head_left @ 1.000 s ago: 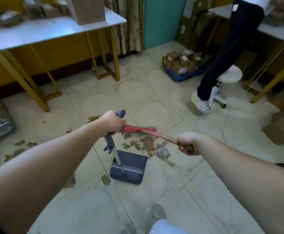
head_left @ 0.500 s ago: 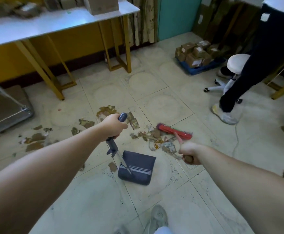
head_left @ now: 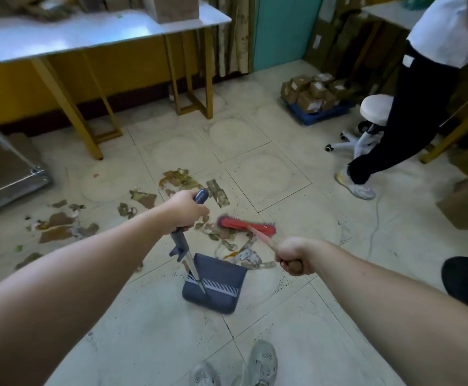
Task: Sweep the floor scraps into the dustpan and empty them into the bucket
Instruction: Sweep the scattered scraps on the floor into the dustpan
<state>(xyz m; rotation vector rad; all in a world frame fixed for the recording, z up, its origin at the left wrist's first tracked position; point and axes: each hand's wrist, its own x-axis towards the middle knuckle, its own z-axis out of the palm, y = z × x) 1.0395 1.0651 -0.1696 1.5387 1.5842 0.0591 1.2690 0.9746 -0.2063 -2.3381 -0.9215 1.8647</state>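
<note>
A dark blue dustpan point(head_left: 216, 285) stands on the tiled floor in front of my feet. My left hand point(head_left: 184, 210) grips the top of its long upright handle point(head_left: 181, 246). My right hand point(head_left: 291, 256) grips the wooden stick of a red broom point(head_left: 245, 225), whose head sits on the floor just beyond the pan's mouth. A heap of brown cardboard and paper scraps point(head_left: 234, 246) lies between the broom head and the pan. More scraps point(head_left: 60, 227) are spread to the left and behind my left hand. No bucket is in view.
A person in dark trousers point(head_left: 394, 135) stands at the right beside a white wheeled stool point(head_left: 372, 118). A blue pallet of small boxes point(head_left: 315, 98) sits at the back. A yellow-legged table point(head_left: 102, 37) and a metal trolley point(head_left: 7, 174) are on the left; cardboard boxes point(head_left: 466, 207) at far right.
The broom head has swung from the left of the scrap heap to its far side, then come a little nearer the pan. The view has shifted left; the other person has stepped right.
</note>
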